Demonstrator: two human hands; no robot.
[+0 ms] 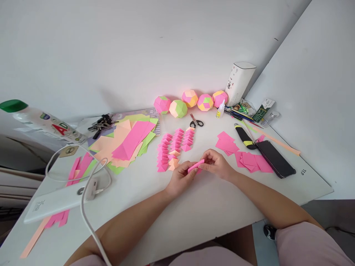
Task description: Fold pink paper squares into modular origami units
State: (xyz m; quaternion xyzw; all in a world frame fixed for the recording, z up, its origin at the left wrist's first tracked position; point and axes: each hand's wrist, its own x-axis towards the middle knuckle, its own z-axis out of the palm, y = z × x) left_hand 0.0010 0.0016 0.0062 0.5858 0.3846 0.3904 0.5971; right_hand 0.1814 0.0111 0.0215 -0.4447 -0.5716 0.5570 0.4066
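A folded piece of pink paper [195, 166] is pinched between both hands above the white table. My left hand [180, 178] grips its left end, thumb on the near side. At its right end, my right hand [216, 165] holds it between thumb and fingers. Just beyond my left hand stand rows of folded paper units [176, 140], mostly pink with a few peach ones. To the right of my right hand lie flat pink paper pieces [226, 143] and another loose pile of pink pieces [251, 162].
Several faceted paper balls [178, 108] line the wall behind scissors [196, 122] and a glue bottle [220, 109]. Coloured sheets [133, 140], a power bank [59, 199] and a white cable [83, 199] lie left. A cutter [245, 136] and phone [275, 159] lie right.
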